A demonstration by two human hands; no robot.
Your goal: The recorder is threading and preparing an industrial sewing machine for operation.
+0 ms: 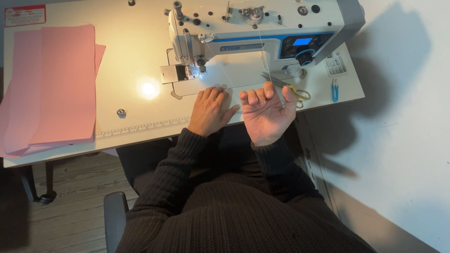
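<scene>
My left hand (212,110) lies palm down on the white sewing table (131,61), fingers side by side, holding nothing, just in front of the needle area (197,70) of the white sewing machine (253,28). My right hand (268,112) is beside it, palm up, fingers curled in. A thin white thread (264,56) runs down from the top of the machine to those curled fingers. Another faint strand leads from them back toward the needle. Both arms wear dark ribbed sleeves.
A stack of pink fabric sheets (56,84) covers the table's left part. Yellow-handled scissors (295,92) and blue thread snips (334,89) lie right of my hands. A printed ruler (140,127) runs along the front edge. A white wall stands at the right; a chair armrest (115,220) is below left.
</scene>
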